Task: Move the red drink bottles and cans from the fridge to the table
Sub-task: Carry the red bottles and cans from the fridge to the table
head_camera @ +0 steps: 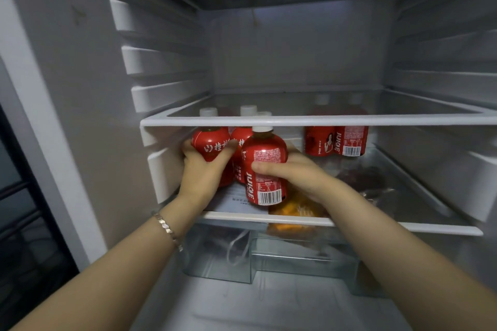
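Note:
Several red juice bottles with white caps stand on the fridge's middle shelf. My left hand is wrapped around the leftmost red bottle. My right hand grips the front red bottle, which shows a barcode and leans slightly toward me. Between and behind those two stands a third red bottle. Two more red bottles stand side by side at the back right of the same shelf. No cans are visible.
A glass shelf sits just above the bottle caps. An orange packet and a dark bagged item lie on the bottle shelf beside my right hand. A clear drawer sits below. The fridge walls close in left and right.

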{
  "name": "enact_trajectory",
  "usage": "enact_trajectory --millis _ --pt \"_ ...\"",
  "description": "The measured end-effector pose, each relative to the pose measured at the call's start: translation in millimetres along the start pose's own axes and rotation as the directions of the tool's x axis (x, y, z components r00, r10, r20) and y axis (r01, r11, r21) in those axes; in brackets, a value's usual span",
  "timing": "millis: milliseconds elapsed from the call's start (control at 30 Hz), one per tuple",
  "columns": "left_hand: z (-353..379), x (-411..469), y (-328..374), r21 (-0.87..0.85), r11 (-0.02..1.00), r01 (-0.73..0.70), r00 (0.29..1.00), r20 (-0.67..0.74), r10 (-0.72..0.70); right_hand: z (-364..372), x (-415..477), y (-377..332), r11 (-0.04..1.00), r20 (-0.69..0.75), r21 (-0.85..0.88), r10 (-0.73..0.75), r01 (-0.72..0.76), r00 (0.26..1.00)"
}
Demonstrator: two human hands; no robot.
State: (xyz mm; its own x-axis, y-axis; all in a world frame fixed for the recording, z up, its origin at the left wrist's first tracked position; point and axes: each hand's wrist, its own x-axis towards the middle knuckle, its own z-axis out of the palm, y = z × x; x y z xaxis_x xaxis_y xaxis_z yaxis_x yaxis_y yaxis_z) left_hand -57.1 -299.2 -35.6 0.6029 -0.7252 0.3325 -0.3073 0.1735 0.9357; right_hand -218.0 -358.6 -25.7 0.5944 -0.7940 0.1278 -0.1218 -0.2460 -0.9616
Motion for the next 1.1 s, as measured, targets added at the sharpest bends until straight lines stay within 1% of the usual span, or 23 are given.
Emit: enact_trajectory --millis 67,100,167,233,433,567,733,933,1000,1100 --pt "-1.2 -1.9 2.7 -0.039 0.999 0.004 1.0 0.022 -0.003 4.4 4.0 1.7 0.999 -0.036 0.026 -0.044 0.045 0.998" --pt "-2.6 -1.6 3.7 -0.073 0.997 0.026 0.998 0.051 -0.022 5.6 4.6 2.5 0.997 -0.025 0.042 -0.064 0.065 0.998" --pt "-4.8 -0.4 4.7 -0.179 0.978 0.11 0.988 0.131 -0.087 4.3 3.2 5.0 0.994 -0.007 0.047 -0.099 0.1 0.995" --pt "-6.4 1.1 3.7 -0.237 0.955 0.179 0.967 0.222 -0.127 1.7 0.0 6.0 0.994 -0.006 0.043 -0.097 0.097 0.995" --pt "-9.5 9.1 -5.4 -0.272 0.941 0.202 0.922 0.377 -0.089 -1.6 0.2 10.0 0.996 0.001 0.067 -0.062 0.062 0.998" --pt "-9.6 8.5 -7.6 -0.238 0.955 0.175 0.904 0.424 -0.06 -4.9 -1.7 11.3 0.991 -0.008 0.098 -0.09 0.09 0.996" --pt "-10.8 8.0 -8.3 -0.236 0.958 0.163 0.898 0.437 -0.045 -3.3 -0.2 13.9 0.991 -0.028 0.086 -0.105 0.107 0.994" --pt "-10.6 7.3 -6.7 -0.265 0.94 0.215 0.87 0.489 -0.061 -3.0 -5.1 10.9 0.986 -0.023 0.132 -0.095 0.098 0.995" --pt "-11.2 4.1 -5.9 -0.264 0.945 0.194 0.865 0.5 -0.038 -1.7 -9.0 11.7 0.985 -0.036 0.143 -0.089 0.093 0.995" --pt "-12.7 -5.9 -4.1 -0.267 0.956 0.124 0.863 0.505 0.03 -0.5 -20.7 10.2 0.98 -0.044 0.155 -0.115 0.12 0.992"
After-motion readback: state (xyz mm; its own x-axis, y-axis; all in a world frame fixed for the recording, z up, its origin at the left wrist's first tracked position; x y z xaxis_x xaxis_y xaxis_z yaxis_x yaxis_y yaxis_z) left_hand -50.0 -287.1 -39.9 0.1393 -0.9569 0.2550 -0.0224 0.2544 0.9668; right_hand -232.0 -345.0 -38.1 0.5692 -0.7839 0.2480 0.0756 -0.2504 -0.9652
